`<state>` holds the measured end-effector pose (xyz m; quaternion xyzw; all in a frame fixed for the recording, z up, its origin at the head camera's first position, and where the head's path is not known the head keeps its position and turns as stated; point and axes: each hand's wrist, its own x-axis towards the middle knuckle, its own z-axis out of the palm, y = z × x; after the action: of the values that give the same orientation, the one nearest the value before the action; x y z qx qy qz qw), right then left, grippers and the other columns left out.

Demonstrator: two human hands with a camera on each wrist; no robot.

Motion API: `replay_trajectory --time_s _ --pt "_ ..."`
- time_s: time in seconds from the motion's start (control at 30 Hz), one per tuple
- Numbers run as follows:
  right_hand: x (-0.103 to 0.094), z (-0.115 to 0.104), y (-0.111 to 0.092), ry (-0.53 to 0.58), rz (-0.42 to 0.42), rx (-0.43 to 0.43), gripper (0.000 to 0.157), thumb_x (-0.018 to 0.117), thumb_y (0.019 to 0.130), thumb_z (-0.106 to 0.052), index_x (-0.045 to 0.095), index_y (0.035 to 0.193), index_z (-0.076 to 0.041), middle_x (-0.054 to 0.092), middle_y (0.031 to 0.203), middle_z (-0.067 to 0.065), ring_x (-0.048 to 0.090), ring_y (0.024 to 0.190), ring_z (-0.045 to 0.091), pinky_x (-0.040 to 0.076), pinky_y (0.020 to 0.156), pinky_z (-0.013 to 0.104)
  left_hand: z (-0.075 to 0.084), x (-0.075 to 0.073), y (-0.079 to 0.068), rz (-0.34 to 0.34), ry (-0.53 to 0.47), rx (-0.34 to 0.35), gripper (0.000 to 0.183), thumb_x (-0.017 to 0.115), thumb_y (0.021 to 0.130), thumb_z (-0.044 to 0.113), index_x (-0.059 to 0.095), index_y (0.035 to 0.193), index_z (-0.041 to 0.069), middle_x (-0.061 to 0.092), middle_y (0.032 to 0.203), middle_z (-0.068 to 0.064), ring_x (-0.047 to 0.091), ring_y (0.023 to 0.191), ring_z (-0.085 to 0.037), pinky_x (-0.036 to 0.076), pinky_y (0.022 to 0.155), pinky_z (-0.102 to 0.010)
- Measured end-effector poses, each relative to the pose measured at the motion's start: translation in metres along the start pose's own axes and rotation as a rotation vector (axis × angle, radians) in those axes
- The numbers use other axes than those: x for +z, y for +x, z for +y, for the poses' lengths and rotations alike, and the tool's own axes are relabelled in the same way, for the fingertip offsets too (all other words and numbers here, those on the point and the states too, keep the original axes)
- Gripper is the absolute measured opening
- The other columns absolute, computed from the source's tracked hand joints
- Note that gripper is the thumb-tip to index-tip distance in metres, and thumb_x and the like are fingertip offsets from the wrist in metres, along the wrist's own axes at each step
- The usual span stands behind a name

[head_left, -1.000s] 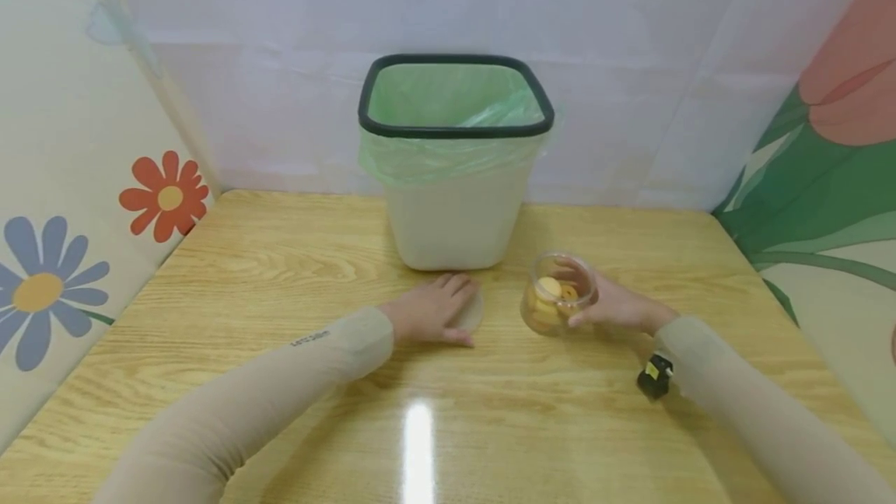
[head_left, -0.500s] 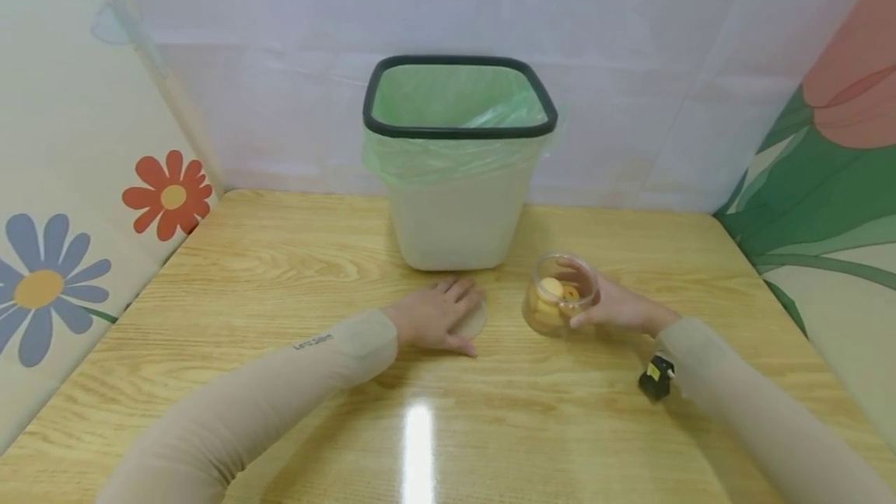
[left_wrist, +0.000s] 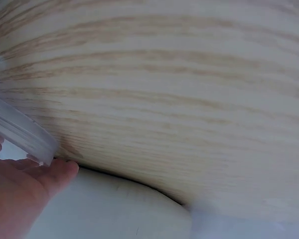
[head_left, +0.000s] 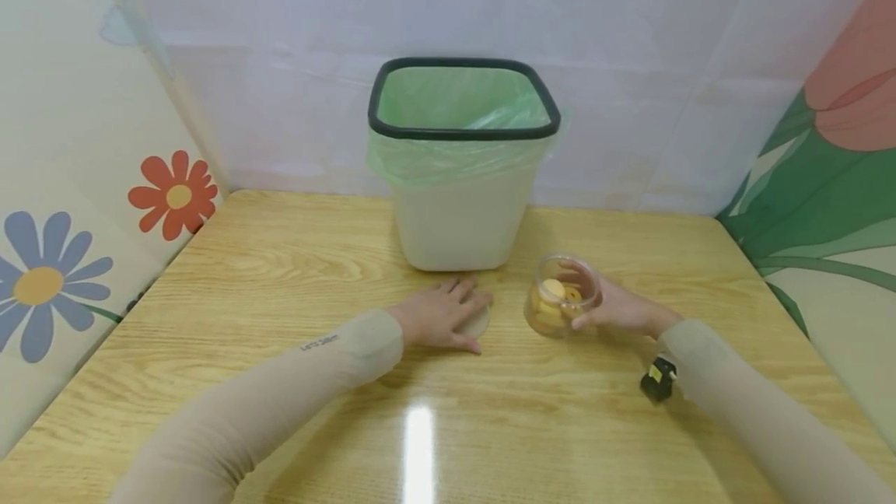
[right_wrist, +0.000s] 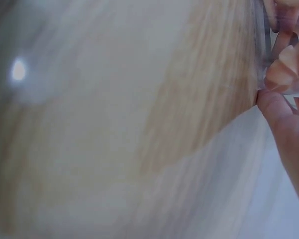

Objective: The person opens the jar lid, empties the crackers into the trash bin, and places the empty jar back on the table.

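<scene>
My left hand [head_left: 444, 316] is spread over a clear round lid [head_left: 477, 323] that lies on the table in front of the bin. In the left wrist view, one fingertip reaches past the rim of this lid [left_wrist: 25, 129]; part of the lid is hidden under the palm. To the right, my right hand [head_left: 623, 309] grips a clear round jar [head_left: 537, 321] from its right side, thumb in front and fingers behind. The jar stands upright with its mouth uncovered. Inside are several round yellow-orange biscuits [head_left: 553, 288], one with a hole in its middle.
A white waste bin [head_left: 458, 232] with a black rim and a green liner stands behind both hands. The wooden table [head_left: 315, 239] meets a white backdrop [head_left: 280, 115] at the back. Flower-painted walls flank it. A small black device [head_left: 658, 379] hangs under the right wrist.
The whole view shifts slightly to the right. Both hands, the lid and the jar keep nearly the same places; the left fingers spread a little more.
</scene>
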<state>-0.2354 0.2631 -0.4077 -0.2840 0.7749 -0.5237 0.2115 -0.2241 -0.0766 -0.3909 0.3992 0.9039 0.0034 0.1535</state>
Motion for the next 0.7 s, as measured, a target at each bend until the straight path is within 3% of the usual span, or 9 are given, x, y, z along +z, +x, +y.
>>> replay_trajectory --time_s 0.13,0.3,0.5,0.7 --pt "0.0 0.0 0.001 0.013 0.0 -0.013 0.1 0.078 0.086 -0.007 0.004 0.153 0.006 0.017 0.153 0.044 0.023 0.137 0.063 0.028 0.109 0.068 0.001 0.001 -0.001 0.014 -0.005 -0.009 0.089 0.05 0.094 0.068 0.019 0.162 0.02 0.007 0.168 -0.018 0.013 0.152 -0.043 0.02 0.123 -0.052" --pt "0.001 -0.003 -0.001 0.014 0.011 -0.014 0.103 0.077 0.086 -0.006 0.0 0.154 0.005 0.018 0.152 0.044 0.026 0.136 0.063 0.03 0.108 0.069 0.003 -0.002 -0.005 0.08 -0.058 0.016 0.082 0.05 0.099 0.06 0.021 0.161 0.014 0.007 0.167 -0.019 0.007 0.153 -0.042 0.018 0.122 -0.056" --pt "0.002 -0.003 -0.001 0.017 0.024 -0.003 0.105 0.078 0.085 -0.005 0.001 0.155 0.004 0.019 0.152 0.043 0.028 0.136 0.062 0.031 0.108 0.066 0.001 -0.006 -0.01 0.168 -0.051 0.021 0.074 0.052 0.101 0.053 0.029 0.159 0.012 0.02 0.165 -0.019 0.022 0.15 -0.042 0.029 0.116 -0.06" --pt "0.004 -0.004 -0.001 0.02 0.061 -0.01 0.104 0.08 0.081 -0.003 0.007 0.155 0.007 0.017 0.155 0.041 0.022 0.14 0.06 0.026 0.112 0.066 -0.006 -0.008 -0.022 0.292 -0.027 0.062 0.072 0.059 0.1 0.046 0.037 0.153 0.003 0.035 0.157 -0.022 0.035 0.144 -0.041 0.032 0.117 -0.055"
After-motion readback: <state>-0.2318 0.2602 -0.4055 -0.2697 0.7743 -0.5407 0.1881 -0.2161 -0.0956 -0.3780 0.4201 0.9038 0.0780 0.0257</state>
